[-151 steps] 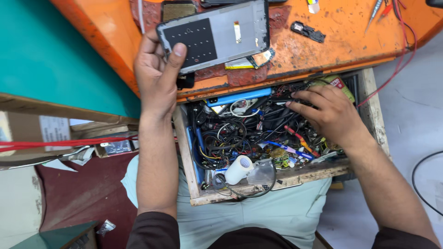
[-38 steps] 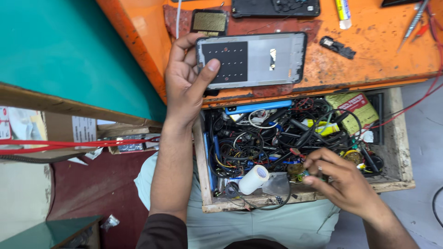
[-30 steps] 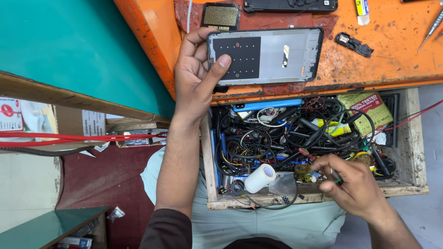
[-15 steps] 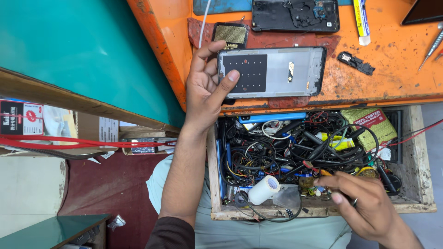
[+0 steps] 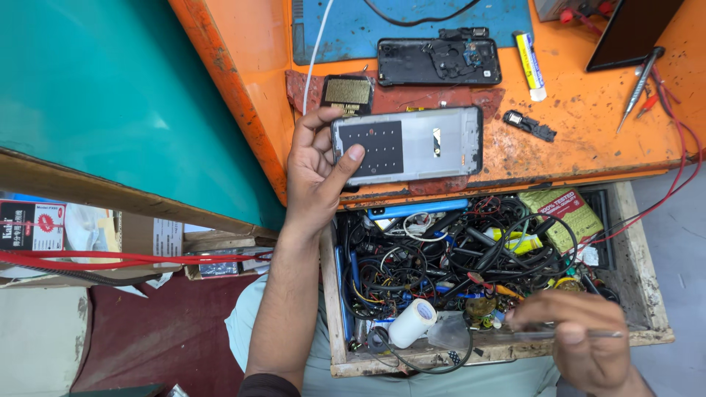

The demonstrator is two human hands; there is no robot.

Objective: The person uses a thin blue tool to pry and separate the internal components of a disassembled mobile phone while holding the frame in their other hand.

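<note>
The phone frame (image 5: 412, 145) lies at the desk's (image 5: 588, 132) front edge, the opened phone (image 5: 439, 62) behind it; below, the drawer (image 5: 641, 265) holds cables (tape roll (image 5: 412, 323) near its front-left corner).

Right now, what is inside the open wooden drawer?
The drawer holds a tangle of dark cables, a white tape roll, a blue tool and a green packet. The cables cover its bottom.

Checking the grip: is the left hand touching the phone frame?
Touching. The head view shows the left hand with its thumb pressed onto the phone frame.
</note>
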